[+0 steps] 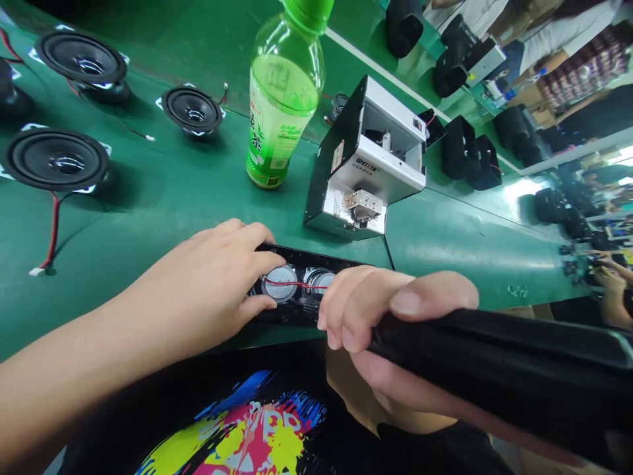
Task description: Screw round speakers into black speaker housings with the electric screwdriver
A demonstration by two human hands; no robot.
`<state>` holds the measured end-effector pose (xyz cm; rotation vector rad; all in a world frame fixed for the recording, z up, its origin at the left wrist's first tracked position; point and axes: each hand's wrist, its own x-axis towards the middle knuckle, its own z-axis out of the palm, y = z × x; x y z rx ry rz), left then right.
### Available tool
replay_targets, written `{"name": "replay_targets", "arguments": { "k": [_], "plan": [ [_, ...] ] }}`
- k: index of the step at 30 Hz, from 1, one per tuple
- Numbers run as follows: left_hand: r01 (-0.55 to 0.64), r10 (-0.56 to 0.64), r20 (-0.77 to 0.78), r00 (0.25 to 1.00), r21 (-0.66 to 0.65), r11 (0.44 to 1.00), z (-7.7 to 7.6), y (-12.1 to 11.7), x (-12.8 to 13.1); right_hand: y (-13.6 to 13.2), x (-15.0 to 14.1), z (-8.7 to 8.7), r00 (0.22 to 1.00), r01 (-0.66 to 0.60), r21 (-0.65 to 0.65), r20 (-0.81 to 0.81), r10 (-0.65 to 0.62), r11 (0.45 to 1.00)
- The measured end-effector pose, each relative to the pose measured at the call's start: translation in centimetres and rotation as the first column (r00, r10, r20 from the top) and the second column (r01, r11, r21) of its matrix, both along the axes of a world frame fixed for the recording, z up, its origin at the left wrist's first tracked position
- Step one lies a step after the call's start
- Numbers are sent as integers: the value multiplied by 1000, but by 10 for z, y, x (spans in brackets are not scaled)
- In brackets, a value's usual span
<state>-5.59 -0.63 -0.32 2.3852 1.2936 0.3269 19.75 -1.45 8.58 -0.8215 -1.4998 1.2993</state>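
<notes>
Head view: glossy green tabletop (469,244), with boxy black-and-silver metal machine (346,165) beyond the hands. Thick black elongated tool (494,369), wrapped by curled fingers of right hand (373,287). Long narrow black panel (289,313) at the table's near edge, left end held by left hand (237,270), part-spread, thumb and fingertips straddling round grey metal disc (280,287). Thin red wire (299,285) loose across it: snagging possible from a slipping tool tip, hidden here; panel twisting, from a slack left hold.
</notes>
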Motion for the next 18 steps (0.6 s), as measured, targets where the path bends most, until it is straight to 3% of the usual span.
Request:
{"name": "replay_targets", "arguments": {
  "k": [5, 10, 13, 16, 18],
  "plan": [
    [-18, 18, -21, 1000, -3, 1000, 1, -3, 2, -6, 0, -8, 999, -5, 45, 36, 3, 999],
    [-25, 25, -6, 1000, -8, 1000, 2, -5, 3, -24, -3, -34, 999, -5, 198, -43, 14, 980],
    [-36, 36, 6, 999, -17, 999, 1, -6, 2, -33, -17, -49, 980, 96, 342, -198, -28, 935],
    [-56, 57, 36, 998, -34, 998, -3, -8, 1, -40, -25, -61, 941, 256, 342, -303, -152, 904],
    [-75, 78, 62, 995, -48, 996, -8, -10, 0, -42, -21, -73, 951, 249, 331, -259, -166, 910]
  ]
}}
